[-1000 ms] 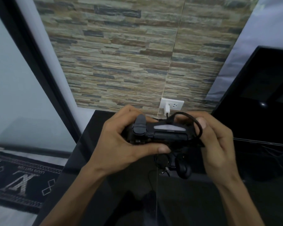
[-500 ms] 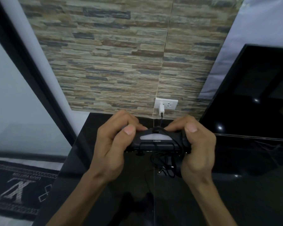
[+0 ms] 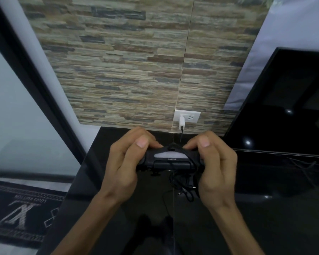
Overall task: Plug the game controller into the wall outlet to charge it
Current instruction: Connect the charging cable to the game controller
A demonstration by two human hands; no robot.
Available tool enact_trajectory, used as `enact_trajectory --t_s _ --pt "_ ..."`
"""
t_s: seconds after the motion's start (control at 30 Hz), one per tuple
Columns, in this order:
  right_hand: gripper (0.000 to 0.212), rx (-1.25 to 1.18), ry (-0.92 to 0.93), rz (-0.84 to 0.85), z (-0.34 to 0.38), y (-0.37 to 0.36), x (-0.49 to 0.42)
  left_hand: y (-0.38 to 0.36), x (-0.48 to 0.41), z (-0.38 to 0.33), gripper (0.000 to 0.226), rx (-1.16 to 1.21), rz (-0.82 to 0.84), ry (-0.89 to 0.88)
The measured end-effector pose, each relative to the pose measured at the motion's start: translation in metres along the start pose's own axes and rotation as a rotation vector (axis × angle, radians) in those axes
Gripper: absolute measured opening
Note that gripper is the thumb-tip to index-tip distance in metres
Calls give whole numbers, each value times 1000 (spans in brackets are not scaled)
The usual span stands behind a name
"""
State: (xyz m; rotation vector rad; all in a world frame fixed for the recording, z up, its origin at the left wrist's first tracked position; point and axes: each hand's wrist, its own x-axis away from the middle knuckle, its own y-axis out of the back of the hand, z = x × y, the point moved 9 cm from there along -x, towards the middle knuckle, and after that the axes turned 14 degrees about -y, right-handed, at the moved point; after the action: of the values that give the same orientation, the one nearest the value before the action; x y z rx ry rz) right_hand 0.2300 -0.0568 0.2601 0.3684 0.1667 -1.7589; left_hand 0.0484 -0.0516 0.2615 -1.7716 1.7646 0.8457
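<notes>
1. Left hand wraps its fingers tight on the left grip of the black game controller.
2. The controller sits below the white wall outlet, over a dark table; charger plugged in, cable dangling.
3. Right hand clamps the right grip.

The setting is a home living area. A stacked-stone veneer wall carries a white wall outlet. A glossy black table stands against it, with a dark flat screen at the right. A patterned black floor mat lies beside a glass door.
</notes>
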Motion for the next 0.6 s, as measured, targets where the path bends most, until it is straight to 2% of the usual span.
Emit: enact_trajectory --t_s 0.07,0.1,0.2,0.33,0.6 --pt "56 60 -14 61 2 -6 1 6 0 1 32 -33 -43 1" --pt "52 92 -18 97 3 -9 2 10 -1 2 32 -45 -84 0" --pt "15 157 76 166 20 -14 5 22 -1 -1 31 -96 -224 -29" --pt "19 152 188 233 39 -23 10 26 2 -4 34 -67 -320 -53" --pt "12 144 170 203 44 -24 7 28 3 -2 32 19 -436 22"
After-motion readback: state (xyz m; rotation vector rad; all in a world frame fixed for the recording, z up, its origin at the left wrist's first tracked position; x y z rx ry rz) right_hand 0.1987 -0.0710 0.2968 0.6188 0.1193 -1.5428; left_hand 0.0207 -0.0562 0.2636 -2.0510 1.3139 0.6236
